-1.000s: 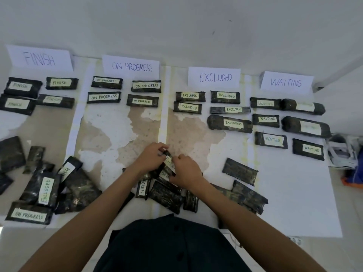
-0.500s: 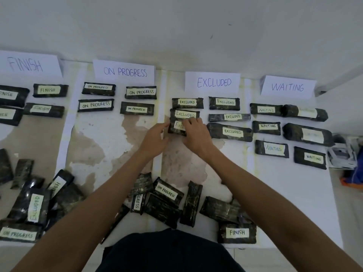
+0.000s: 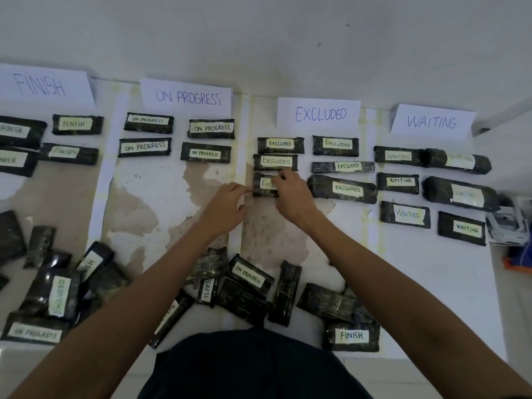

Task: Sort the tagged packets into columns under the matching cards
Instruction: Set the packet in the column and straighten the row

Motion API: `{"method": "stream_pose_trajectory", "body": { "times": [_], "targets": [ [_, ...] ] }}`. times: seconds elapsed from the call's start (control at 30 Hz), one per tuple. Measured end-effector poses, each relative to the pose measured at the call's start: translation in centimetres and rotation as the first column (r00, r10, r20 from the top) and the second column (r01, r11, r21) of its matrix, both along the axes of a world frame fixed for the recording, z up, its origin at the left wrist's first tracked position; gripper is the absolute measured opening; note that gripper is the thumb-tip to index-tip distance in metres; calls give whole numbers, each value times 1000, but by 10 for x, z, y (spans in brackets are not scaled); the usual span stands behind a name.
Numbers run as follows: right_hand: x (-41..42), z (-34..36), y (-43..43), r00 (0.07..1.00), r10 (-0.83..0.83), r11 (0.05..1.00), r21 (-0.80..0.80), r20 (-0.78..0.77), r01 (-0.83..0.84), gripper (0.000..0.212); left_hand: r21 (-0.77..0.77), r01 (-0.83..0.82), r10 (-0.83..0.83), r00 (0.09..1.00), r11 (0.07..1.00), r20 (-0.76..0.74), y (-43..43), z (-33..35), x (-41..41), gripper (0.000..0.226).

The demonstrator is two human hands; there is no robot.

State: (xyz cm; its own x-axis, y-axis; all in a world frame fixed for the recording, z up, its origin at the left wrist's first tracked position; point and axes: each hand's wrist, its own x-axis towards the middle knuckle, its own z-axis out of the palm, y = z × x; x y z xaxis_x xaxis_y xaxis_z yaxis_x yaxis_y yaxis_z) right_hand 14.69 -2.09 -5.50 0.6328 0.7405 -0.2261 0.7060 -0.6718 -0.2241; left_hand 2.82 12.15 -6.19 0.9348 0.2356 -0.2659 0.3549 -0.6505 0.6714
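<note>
Four white cards stand along the wall: FINISH (image 3: 43,84), ON PROGRESS (image 3: 187,97), EXCLUDED (image 3: 319,113) and WAITING (image 3: 431,122). Dark wrapped packets with pale tags lie in rows under each. Both my hands are on one EXCLUDED packet (image 3: 263,185), which lies third down in the left row under the EXCLUDED card. My right hand (image 3: 293,194) covers its right half and part of the tag. My left hand (image 3: 227,203) pinches its left end with the fingertips. Unsorted packets lie in a near pile (image 3: 247,286) and a left pile (image 3: 60,286).
A packet tagged FINISH (image 3: 351,335) lies at the near right of the pile. A white device (image 3: 509,226) and an orange and blue item (image 3: 518,260) sit off the paper's right edge. Bare paper shows below the WAITING rows (image 3: 431,283).
Both hands lifted a packet out of the near pile, carried it away from me to the EXCLUDED column and laid it below the second packet there.
</note>
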Motion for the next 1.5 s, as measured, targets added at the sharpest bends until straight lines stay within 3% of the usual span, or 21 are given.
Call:
{"method": "stream_pose_trajectory", "body": {
  "times": [0.17, 0.33, 0.47, 0.6, 0.7, 0.8, 1.07, 1.13, 1.23, 1.33, 1.5],
  "targets": [
    [-31, 15, -1, 999, 9, 999, 38, -46, -7, 46, -58, -19, 12, 993, 998, -116, 2, 22, -42, 37],
    [-90, 24, -1, 958, 73, 996, 76, -278, -54, 51, 217, 144, -81, 958, 965, -274, 0, 21, -123, 72],
    [-130, 19, -7, 910, 112, 992, 99, -399, -79, 44, 289, 119, -22, 948, 950, -318, -4, 11, -158, 67],
    [-150, 25, -10, 837, 19, 979, 180, -547, 95, 36, 6, -270, 268, 954, 963, -133, 0, 26, -162, 41],
    [-157, 35, -11, 752, -50, 944, 215, -657, 250, 33, -202, -431, 413, 902, 879, -127, 4, 41, -156, 35],
    [-162, 40, -8, 718, -62, 916, 245, -694, 316, 31, -411, -543, 503, 838, 732, -211, 6, 53, -152, 39],
    [-178, 51, 10, 752, -83, 908, 262, -653, 328, 41, -562, -585, 546, 796, 585, -261, 3, 57, -164, 53],
    [-180, 48, 15, 863, -58, 928, 293, -501, 232, 54, -547, -552, 509, 825, 629, -247, 4, 60, -164, 50],
    [-177, 48, 17, 981, 124, 964, 253, -146, -84, 61, -432, -456, 415, 889, 778, -193, 11, 60, -163, 43],
    [-167, 54, 18, 954, 298, 938, 189, -6, -292, 48, -377, -382, 339, 924, 844, -177, 16, 62, -156, 40],
    [-144, 53, 1, 930, 366, 923, 107, 41, -369, 48, -373, -311, 267, 949, 874, -166, 8, 59, -130, 39]
  ]
}}
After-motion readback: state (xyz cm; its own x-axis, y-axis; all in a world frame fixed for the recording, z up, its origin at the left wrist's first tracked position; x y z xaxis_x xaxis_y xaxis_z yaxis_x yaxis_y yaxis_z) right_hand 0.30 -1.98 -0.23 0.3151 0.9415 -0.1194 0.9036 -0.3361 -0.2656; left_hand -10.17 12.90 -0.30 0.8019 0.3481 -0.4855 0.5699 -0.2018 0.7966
